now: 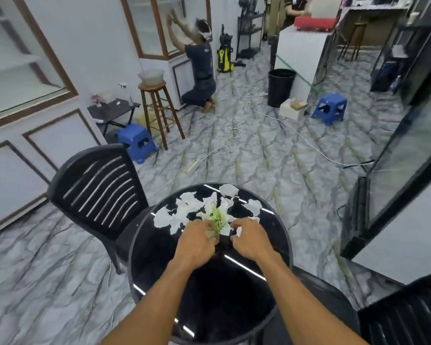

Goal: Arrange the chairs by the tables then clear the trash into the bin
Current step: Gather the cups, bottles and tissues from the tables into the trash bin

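While a vase (pixel 212 233) is gripped by the left hand (pixel 197 242), a paper scrap (pixel 239 231) is pinched in the right hand (pixel 250 241). More scraps (pixel 192 199) are strewn just beyond.

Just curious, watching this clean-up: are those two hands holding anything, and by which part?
The left hand appears to grip the small clear glass vase of greenery round its lower body. The right hand pinches a white paper scrap between its fingers.

The round table (pixel 157 257) is being viewed closely from head height (one wide-angle view only), facing forward and down.
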The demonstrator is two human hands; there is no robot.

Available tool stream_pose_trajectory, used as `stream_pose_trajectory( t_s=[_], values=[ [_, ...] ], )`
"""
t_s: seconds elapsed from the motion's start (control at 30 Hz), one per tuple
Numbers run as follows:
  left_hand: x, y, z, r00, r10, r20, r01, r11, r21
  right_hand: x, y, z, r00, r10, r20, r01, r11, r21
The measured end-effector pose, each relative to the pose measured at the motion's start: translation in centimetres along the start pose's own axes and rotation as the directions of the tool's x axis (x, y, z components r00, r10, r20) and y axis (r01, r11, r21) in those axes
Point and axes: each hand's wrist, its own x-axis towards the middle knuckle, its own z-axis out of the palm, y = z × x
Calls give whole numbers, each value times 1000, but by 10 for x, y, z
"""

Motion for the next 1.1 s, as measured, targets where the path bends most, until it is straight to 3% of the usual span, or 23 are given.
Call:
stream_pose_trajectory(
  t_s=[0.2,0.33,0.47,0.63,0.73,0.87,0.97,1.1],
  values=[
    [74,-73,-40,988,-122,-95,124,992,19,91,-66,34,992,-121,27,120,992,27],
    [120,-134,-58,978,-183,-100,181,983,-25,150,-101,79,992,-101,81,101,995,9],
    [152,-181,-63,976,-217,2,217,976,11,192,-117,131,980,-26,198,44,995,-85],
    [181,-236,-37,959,-215,182,192,972,136,222,-122,182,975,56,217,-13,980,-197],
    [187,-255,-22,950,-228,215,198,968,152,229,-117,204,962,111,250,-52,971,-233],
    [195,-273,-23,945,-319,71,320,947,-11,228,-110,214,964,107,243,-38,962,-271],
    [216,-266,-39,965,-258,-49,251,961,-114,227,-108,214,964,120,236,-54,962,-268],
    [260,-234,-38,986,-162,32,166,973,-163,231,-105,212,953,201,229,-164,972,-171]
  ],
)
